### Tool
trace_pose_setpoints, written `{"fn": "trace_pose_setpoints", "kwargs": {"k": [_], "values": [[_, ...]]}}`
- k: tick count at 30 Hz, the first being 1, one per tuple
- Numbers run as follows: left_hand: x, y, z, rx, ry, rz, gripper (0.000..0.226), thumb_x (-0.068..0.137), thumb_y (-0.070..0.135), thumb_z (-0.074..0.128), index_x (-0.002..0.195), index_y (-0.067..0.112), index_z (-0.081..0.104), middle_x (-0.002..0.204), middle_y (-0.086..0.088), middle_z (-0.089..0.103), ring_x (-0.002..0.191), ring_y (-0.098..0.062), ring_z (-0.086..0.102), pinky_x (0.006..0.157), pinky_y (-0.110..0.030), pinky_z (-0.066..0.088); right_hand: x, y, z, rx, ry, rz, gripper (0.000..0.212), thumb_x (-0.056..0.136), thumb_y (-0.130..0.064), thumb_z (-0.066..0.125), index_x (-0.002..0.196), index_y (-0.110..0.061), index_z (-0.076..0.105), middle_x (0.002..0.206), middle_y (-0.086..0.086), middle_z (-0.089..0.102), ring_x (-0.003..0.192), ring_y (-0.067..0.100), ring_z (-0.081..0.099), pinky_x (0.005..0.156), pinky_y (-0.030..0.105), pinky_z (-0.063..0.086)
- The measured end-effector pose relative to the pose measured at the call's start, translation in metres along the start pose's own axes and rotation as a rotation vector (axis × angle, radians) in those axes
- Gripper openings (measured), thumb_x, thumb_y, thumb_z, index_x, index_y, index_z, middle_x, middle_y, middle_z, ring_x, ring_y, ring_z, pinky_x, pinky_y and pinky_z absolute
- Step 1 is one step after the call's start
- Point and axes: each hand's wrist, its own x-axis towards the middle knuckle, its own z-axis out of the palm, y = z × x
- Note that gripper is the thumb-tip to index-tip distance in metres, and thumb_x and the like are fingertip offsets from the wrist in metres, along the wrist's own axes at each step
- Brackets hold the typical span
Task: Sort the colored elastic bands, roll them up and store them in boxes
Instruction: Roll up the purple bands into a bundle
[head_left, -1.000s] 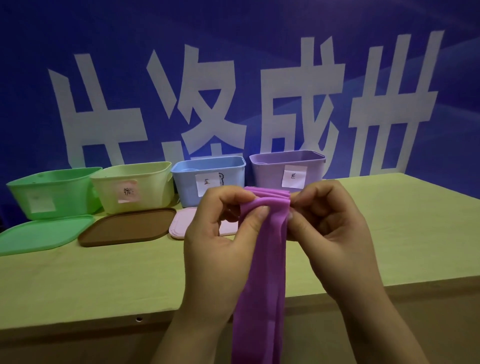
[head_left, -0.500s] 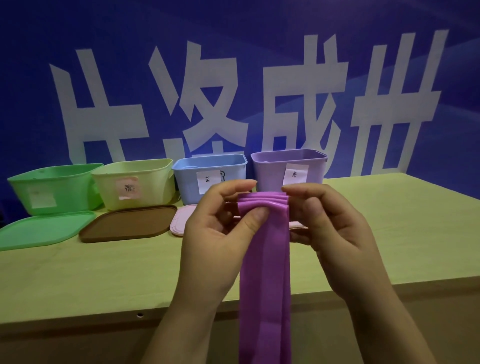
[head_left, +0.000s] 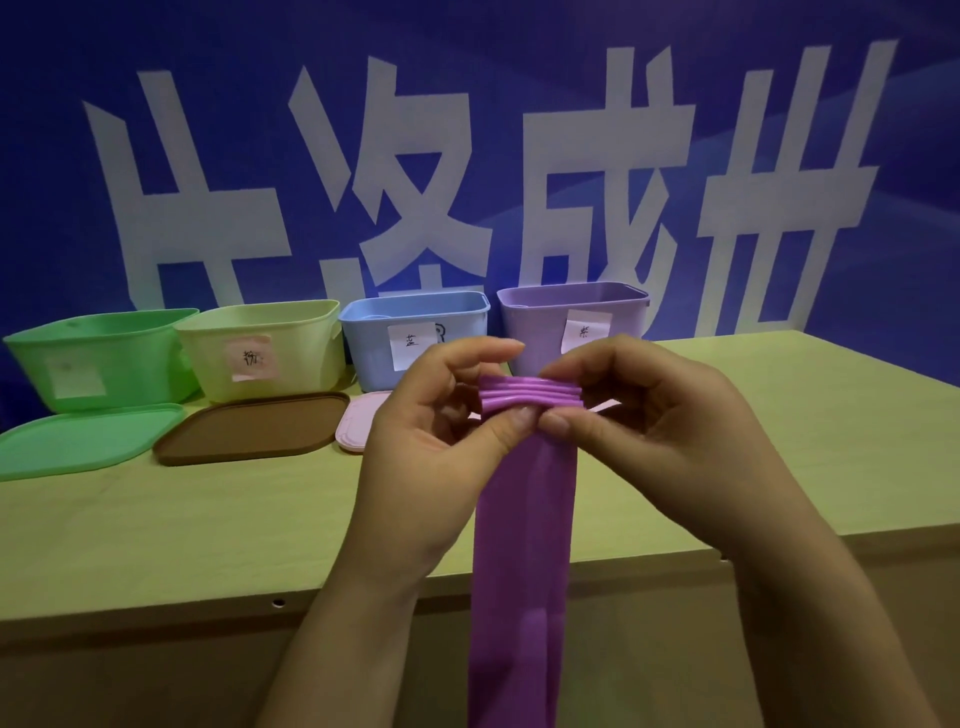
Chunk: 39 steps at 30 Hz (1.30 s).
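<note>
1. Both thumbs have met at the front of the band (head_left: 524, 519) since a second ago; the roll looks thicker.
2. Left hand (head_left: 436, 441) and right hand (head_left: 639, 431) pinch the roll at centre frame.
3. Long tail hangs unrolled; purple box (head_left: 540, 332), upper centre, waits.

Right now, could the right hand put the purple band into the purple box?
Probably yes. The right hand pinches the purple band just in front of the lidless purple box, and nothing stands between them.
</note>
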Motion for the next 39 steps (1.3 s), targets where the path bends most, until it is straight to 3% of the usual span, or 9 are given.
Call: {"fn": "trace_pose_setpoints", "kwargs": {"k": [6,10,15,20,25,28,32,37,39], "values": [[0.004,0.0,-0.008,0.033,-0.109,-0.014,0.024,0.075,0.028,0.068,0.095,0.04,0.071,0.097,0.01,0.069,0.097,-0.011,0.064,0.077,-0.023,0.053,0.003,0.001,0.003,-0.04,0.061,-0.014,0.016,0.078,-0.033,0.059,0.091,-0.024,0.063,0.082,-0.017,0.063,0.082,0.004,0.061,0.066,0.015,0.052],[0.006,0.001,-0.01,0.11,-0.06,0.053,0.025,0.078,0.023,0.069,0.098,0.037,0.071,0.094,0.008,0.07,0.092,-0.008,0.063,0.075,-0.018,0.051,0.002,0.002,0.003,-0.026,0.065,-0.008,0.015,0.079,-0.033,0.06,0.09,-0.024,0.062,0.084,-0.015,0.063,0.084,0.005,0.061,0.066,0.017,0.053],[0.003,0.001,-0.001,0.108,0.013,0.017,0.034,0.076,0.024,0.068,0.107,0.037,0.064,0.083,0.013,0.066,0.083,-0.005,0.064,0.074,-0.018,0.054,0.0,0.004,-0.004,0.039,-0.029,0.051,0.018,0.075,-0.033,0.064,0.091,-0.027,0.061,0.085,-0.012,0.065,0.086,0.006,0.063,0.067,0.019,0.054],[0.002,0.004,0.001,0.069,0.003,-0.044,0.044,0.069,0.021,0.065,0.11,0.037,0.058,0.077,0.015,0.067,0.081,0.0,0.065,0.076,-0.015,0.053,-0.003,0.008,-0.002,0.065,0.063,0.002,0.011,0.078,-0.023,0.069,0.083,-0.03,0.062,0.085,-0.01,0.065,0.081,0.01,0.062,0.062,0.022,0.055],[-0.003,-0.003,-0.005,0.035,-0.004,-0.137,0.047,0.065,0.028,0.068,0.111,0.036,0.061,0.09,0.014,0.074,0.094,-0.003,0.067,0.088,-0.029,0.054,-0.006,0.009,0.0,0.099,0.082,-0.004,0.011,0.075,-0.023,0.067,0.083,-0.03,0.063,0.084,-0.011,0.065,0.08,0.011,0.062,0.06,0.026,0.056],[-0.006,-0.002,-0.003,0.077,-0.002,-0.116,0.038,0.069,0.029,0.065,0.106,0.039,0.064,0.101,0.017,0.071,0.101,-0.002,0.065,0.086,-0.022,0.054,-0.007,0.01,0.0,0.095,0.086,0.002,0.012,0.074,-0.024,0.067,0.083,-0.031,0.064,0.085,-0.011,0.066,0.08,0.013,0.063,0.061,0.03,0.057],[-0.009,0.002,0.002,0.121,-0.039,-0.099,0.034,0.074,0.03,0.059,0.106,0.041,0.061,0.109,0.029,0.062,0.103,0.007,0.059,0.08,-0.009,0.049,-0.008,0.011,0.0,0.074,0.089,-0.001,0.015,0.074,-0.026,0.069,0.087,-0.033,0.064,0.089,-0.012,0.066,0.082,0.01,0.063,0.063,0.022,0.055],[-0.009,-0.006,0.004,0.173,0.059,-0.058,0.029,0.073,0.028,0.063,0.101,0.037,0.066,0.103,0.025,0.067,0.097,0.004,0.064,0.081,-0.012,0.05,-0.011,0.015,0.002,-0.001,0.097,0.045,0.033,0.074,-0.033,0.066,0.107,-0.03,0.064,0.091,-0.013,0.066,0.086,0.006,0.062,0.07,0.017,0.054],[-0.009,-0.008,0.004,0.213,0.081,-0.009,0.025,0.075,0.026,0.064,0.097,0.036,0.068,0.098,0.021,0.07,0.092,0.0,0.066,0.079,-0.014,0.052,-0.011,0.014,0.001,-0.034,0.069,0.047,0.03,0.074,-0.033,0.064,0.104,-0.03,0.065,0.09,-0.012,0.065,0.085,0.006,0.061,0.068,0.016,0.053]]}}
